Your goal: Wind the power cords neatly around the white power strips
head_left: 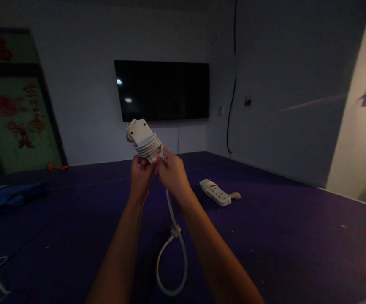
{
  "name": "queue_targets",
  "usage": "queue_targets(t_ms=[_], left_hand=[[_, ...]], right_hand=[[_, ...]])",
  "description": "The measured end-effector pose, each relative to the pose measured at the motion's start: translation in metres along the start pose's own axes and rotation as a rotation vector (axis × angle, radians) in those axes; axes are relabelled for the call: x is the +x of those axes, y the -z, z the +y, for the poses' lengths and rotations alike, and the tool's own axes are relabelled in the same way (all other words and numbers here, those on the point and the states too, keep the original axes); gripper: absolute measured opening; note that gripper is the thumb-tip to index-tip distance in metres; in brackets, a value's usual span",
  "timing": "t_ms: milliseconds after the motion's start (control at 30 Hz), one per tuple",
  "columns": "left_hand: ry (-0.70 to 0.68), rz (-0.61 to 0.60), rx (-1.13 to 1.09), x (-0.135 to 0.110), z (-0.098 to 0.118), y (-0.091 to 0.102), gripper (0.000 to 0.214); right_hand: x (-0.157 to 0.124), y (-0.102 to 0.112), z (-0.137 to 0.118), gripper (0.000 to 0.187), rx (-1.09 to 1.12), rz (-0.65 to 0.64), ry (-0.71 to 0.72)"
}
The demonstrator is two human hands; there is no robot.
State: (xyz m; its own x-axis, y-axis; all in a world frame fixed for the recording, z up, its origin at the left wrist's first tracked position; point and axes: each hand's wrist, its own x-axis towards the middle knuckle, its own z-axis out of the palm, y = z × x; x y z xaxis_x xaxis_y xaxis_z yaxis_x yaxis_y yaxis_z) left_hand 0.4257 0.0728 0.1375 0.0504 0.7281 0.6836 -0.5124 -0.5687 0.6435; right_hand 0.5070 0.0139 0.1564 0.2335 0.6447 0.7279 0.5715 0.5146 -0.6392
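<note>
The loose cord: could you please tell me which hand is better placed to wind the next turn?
Probably the right hand: it pinches the cord just below the power strip, which the left hand steadies.

Both hands (pixel 155 173) around a cord-wrapped power strip (pixel 143 139), cord (pixel 173 249) dangling.

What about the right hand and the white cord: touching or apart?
Touching. The head view shows the right hand closed around the white cord below the wrapped power strip.
</note>
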Motion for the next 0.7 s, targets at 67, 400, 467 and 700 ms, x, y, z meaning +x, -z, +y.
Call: queue_targets(t_ms=[67, 400, 467, 700], left_hand=[[-0.039, -0.017, 0.049, 0.001, -0.003, 0.000, 0.051], [-0.187, 0.143, 0.165, 0.003, -0.003, 0.003, 0.043], [-0.219, 0.152, 0.181, 0.002, -0.001, 0.003, 0.042], [-0.320, 0.244, 0.442, -0.010, 0.006, -0.005, 0.030]], right_hand=[[0.002, 0.002, 0.002, 0.030, 0.046, 0.004, 0.010], [-0.004, -0.006, -0.005, 0.021, 0.336, 0.002, 0.019], [-0.007, -0.009, -0.010, 0.019, 0.369, -0.008, 0.025], [-0.012, -0.014, -0.013, 0.024, 0.369, -0.042, 0.021]])
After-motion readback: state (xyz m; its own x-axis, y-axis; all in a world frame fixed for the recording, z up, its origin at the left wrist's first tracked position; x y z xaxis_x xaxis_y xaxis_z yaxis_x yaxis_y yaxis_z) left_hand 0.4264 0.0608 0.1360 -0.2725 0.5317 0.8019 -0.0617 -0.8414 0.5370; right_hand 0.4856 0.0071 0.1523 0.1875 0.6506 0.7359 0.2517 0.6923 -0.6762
